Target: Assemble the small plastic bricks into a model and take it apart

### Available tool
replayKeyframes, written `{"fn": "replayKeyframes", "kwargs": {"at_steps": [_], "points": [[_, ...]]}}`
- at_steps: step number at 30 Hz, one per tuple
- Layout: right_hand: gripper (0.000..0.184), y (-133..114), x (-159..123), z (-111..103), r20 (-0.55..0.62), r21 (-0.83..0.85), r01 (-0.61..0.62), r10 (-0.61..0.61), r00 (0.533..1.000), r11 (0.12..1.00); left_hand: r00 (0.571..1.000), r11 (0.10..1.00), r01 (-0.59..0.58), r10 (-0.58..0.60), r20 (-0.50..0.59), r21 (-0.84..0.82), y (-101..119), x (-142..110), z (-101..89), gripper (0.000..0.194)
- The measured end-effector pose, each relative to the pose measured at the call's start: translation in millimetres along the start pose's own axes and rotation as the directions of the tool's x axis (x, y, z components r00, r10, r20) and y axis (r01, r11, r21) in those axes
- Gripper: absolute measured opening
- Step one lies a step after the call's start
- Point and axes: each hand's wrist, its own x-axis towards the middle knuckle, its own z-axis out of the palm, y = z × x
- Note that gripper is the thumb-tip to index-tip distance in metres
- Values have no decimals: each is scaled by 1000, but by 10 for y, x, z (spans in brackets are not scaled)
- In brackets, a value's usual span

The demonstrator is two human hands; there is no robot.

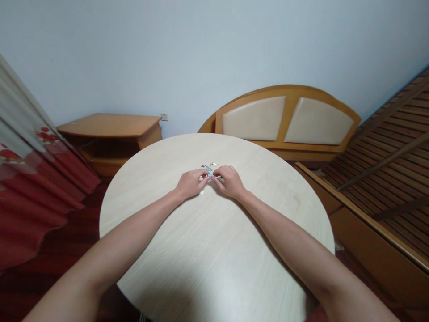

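Note:
My left hand (192, 183) and my right hand (230, 180) meet over the middle of the table. Between their fingertips is a small bluish-grey piece (211, 175), too small to name. Both hands are closed in a pinch on it, thumbs nearest to me. Just beyond the fingers lie several small flat pieces, among them a pale yellowish one (212, 163) and a blue-grey one (208, 169). A little white piece (201, 192) rests on the near side, beside my left thumb. My fingers partly cover this group.
The round, pale wood-grain table (208, 250) carries all of this. Behind it stand a low wooden cabinet (114, 125) on the left and a padded headboard (254, 118) against the wall. A slatted bed frame (385, 147) is on the right, a red and white curtain (36, 192) on the left.

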Motion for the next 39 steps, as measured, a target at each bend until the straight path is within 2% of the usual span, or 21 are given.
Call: {"fn": "replayKeyframes", "kwargs": {"at_steps": [13,21,24,27,30,32,35,39], "points": [[10,-23,21,-66,61,-56,63,-60,996,996,1000,1000,8,-8,3,16,-9,4,21,24],[13,-30,24,-55,51,-54,81,-78,996,995,1000,1000,2,-3,3,15,-12,3,19,24],[13,66,34,-110,26,-90,135,-133,991,987,1000,1000,25,-25,-3,19,-3,7,13,26],[13,275,13,-251,-32,-184,156,-164,986,970,998,998,63,-63,-8,22,11,10,-3,28],[14,513,-63,-407,-117,-272,83,-119,986,959,996,996,84,-84,1,23,29,7,-21,29],[14,629,-128,-468,-124,-302,36,-77,989,953,996,995,94,-94,11,26,44,5,-31,29],[14,694,-200,-482,-82,-329,-33,6,997,944,994,994,104,-105,30,35,66,5,-44,29],[17,621,-208,-449,44,-336,-88,109,993,938,993,993,110,-111,28,36,77,3,-55,28]]}}
